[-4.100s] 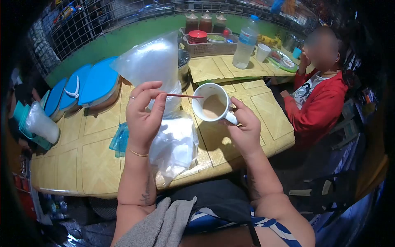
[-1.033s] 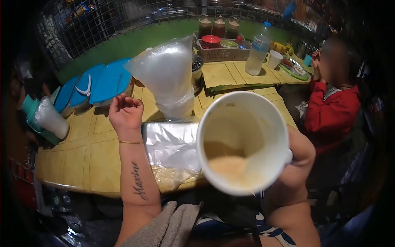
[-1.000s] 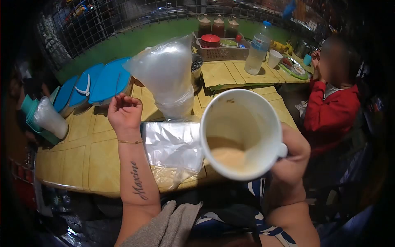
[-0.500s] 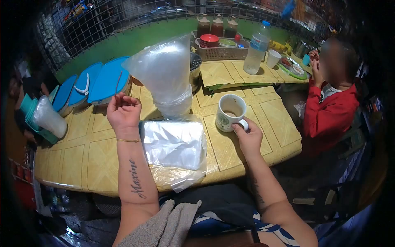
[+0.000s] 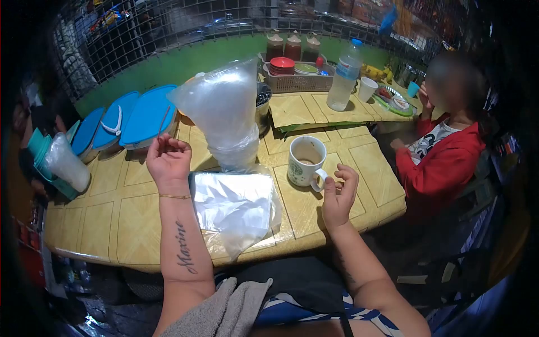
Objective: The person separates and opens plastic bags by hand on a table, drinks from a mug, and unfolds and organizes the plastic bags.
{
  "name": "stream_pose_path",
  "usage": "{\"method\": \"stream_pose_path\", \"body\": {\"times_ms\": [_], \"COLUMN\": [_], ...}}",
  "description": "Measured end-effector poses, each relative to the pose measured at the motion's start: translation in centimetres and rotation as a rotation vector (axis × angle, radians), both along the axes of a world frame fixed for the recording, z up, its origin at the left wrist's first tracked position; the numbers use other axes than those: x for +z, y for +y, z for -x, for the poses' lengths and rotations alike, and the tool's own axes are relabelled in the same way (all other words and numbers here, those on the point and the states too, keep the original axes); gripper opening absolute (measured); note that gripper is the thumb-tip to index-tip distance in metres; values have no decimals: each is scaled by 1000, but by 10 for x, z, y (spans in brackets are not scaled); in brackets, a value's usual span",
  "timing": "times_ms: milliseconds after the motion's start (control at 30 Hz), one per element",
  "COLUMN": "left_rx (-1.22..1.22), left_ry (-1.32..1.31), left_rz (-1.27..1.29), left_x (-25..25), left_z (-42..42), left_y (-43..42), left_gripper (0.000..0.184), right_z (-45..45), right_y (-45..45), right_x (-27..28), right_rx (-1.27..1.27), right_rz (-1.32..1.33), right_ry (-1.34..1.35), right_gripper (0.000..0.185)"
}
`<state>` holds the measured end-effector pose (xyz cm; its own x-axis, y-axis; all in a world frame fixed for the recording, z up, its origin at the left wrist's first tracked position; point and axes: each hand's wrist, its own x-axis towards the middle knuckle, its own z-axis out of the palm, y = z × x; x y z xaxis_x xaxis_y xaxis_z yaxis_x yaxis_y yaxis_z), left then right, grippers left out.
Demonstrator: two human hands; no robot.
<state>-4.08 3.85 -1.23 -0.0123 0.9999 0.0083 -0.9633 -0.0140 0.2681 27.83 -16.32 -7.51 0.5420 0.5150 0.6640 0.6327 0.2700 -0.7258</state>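
Observation:
A white mug (image 5: 305,168) with a green print and brown residue inside stands upright on the yellow table. My right hand (image 5: 340,196) is just right of its handle, fingers apart and slightly curled, not gripping it. Palm up, my left hand (image 5: 169,163) has its fingers curled near the blue lids. A thin brown stick (image 5: 164,121) rises from its fingertips, seemingly pinched there; the grip itself is partly hidden. Between my forearms lies a stack of clear plastic bags (image 5: 233,199). Behind it stands a tall bundle of clear plastic (image 5: 224,112).
Blue-lidded containers (image 5: 149,115) line the back left, white tongs (image 5: 114,121) on one lid. Behind the table's middle are a water bottle (image 5: 344,78), a white cup (image 5: 368,89) and a basket (image 5: 300,83) with red bowls. A person in a red jacket (image 5: 449,163) sits at the right.
My right hand has let go of the mug handle and opened beside it. The mug now rests on the table. The seated person has lowered one arm. My left hand holds nearly the same pose.

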Motion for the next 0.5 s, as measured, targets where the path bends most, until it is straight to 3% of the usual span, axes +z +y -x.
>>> {"method": "stream_pose_path", "body": {"times_ms": [167,267,333,400,500], "left_rx": [-1,13,-32,-25,-139], "left_ry": [-27,-10,-14,90,109], "left_rz": [14,-10,-43,-96,-174], "left_x": [2,-1,-10,-16,-37], "left_z": [0,3,14,21,36], "left_y": [-1,2,17,25,51], "left_gripper": [15,13,10,10,16], "right_z": [-1,8,25,52,101], "right_y": [1,-7,-14,-20,-40], "right_x": [-1,11,24,44,104], "right_rx": [26,-100,19,342,1352], "right_rz": [-114,-155,-202,-178,-215], "right_ry": [-157,-381,-401,-295,34], "right_gripper": [15,16,18,21,10]}}
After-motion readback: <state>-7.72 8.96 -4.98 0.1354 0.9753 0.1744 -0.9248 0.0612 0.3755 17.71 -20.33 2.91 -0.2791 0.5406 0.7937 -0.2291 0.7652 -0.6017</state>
